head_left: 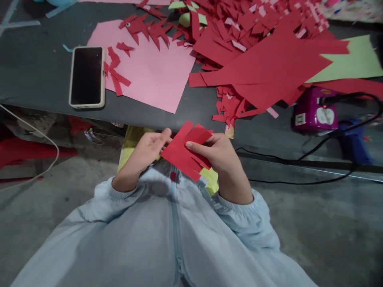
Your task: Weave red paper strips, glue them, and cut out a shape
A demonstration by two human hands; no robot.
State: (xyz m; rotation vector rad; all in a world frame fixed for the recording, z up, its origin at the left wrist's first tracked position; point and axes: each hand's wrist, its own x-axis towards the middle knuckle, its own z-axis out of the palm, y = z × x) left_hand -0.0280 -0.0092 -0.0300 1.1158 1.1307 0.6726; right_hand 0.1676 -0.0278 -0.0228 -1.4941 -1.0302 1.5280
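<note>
A piece of red paper (179, 149) with slits cut into its edges is held over my lap, just in front of the table. My right hand (223, 153) grips its right side, thumb on top and the other fingers hidden underneath. At the paper's left corner is my left hand (149, 147), its thumb stretched out and apart from the fingers. Those fingertips come close to the paper's edge or slightly behind it; whether they touch it I cannot tell.
On the dark table (36, 71) lie a phone (87, 75), a pink sheet (152, 75) with red paper cutouts, large red sheets (269, 71), a heap of red scraps (257, 24) and light green paper (350, 59). A purple box (314, 111) with black cables stands at right, beside a blue tool (356, 143).
</note>
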